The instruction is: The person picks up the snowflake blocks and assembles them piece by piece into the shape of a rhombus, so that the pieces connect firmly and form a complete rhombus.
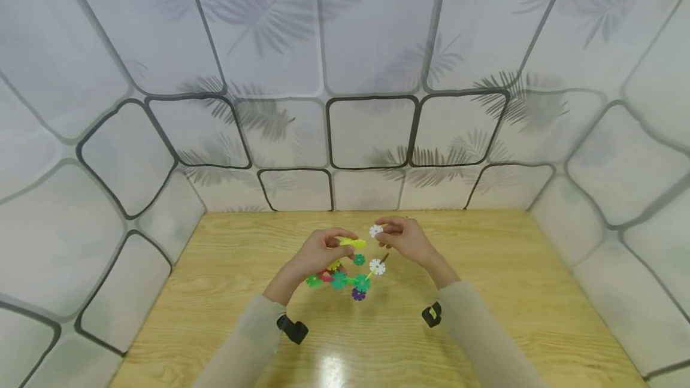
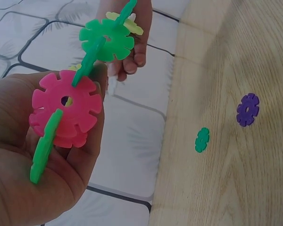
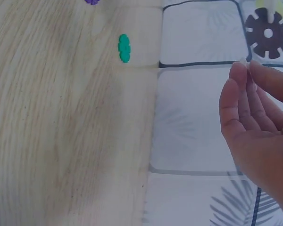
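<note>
My left hand (image 1: 315, 254) grips a linked chain of notched plastic discs. In the left wrist view, a pink disc (image 2: 82, 110) lies against the fingers, with a bright green disc (image 2: 43, 148) slotted into it and a green disc (image 2: 114, 44) further along. A yellow disc (image 1: 353, 243) shows by the left fingertips. At the chain's right end are a white disc (image 1: 377, 267) and a brown disc (image 3: 257, 38). Just above that end, my right hand (image 1: 406, 240) pinches another white disc (image 1: 375, 230) between thumb and fingertips, apart from the chain.
On the wooden table (image 1: 485, 328) lie a loose teal disc (image 2: 202, 140) and a loose purple disc (image 2: 247, 109), below the raised chain. A patterned wall covering (image 1: 372, 130) rises behind the table and along both sides.
</note>
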Available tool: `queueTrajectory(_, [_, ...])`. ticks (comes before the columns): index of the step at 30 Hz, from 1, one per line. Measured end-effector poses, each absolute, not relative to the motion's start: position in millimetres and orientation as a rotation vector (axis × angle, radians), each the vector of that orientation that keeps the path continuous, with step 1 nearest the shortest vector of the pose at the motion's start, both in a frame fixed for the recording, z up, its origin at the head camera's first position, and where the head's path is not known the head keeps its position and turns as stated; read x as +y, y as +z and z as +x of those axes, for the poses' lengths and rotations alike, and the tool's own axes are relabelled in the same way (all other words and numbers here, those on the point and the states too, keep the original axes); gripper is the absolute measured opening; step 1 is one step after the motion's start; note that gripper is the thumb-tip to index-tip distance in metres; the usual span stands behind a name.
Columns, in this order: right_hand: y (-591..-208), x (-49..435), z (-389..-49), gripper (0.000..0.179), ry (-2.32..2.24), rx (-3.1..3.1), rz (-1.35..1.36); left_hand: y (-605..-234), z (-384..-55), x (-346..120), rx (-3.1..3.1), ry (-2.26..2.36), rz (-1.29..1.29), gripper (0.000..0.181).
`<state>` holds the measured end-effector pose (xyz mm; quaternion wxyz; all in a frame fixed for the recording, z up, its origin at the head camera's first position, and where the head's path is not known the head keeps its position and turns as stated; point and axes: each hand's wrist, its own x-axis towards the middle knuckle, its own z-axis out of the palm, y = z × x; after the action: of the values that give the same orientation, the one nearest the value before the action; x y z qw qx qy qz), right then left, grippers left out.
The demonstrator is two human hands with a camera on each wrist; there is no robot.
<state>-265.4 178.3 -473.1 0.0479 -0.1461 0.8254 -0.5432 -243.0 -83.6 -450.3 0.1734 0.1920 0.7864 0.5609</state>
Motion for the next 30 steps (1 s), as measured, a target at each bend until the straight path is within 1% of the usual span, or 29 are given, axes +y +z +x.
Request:
queueTrajectory(12, [-463, 181, -257, 0.038, -1.702, 2.462, -0.45, -449, -242, -84, 2.184, 1.652, 0.528, 0.034])
queueTrajectory(21, [-464, 185, -255, 0.039, -1.66, 2.459, -0.491, -450, -242, -82, 2.2, 1.664, 0.52, 0.033])
queueTrajectory(30, [-462, 185, -252, 0.037, -1.698, 2.41, -0.471, -451, -243, -82, 2.277, 1.641, 0.535, 0.034])
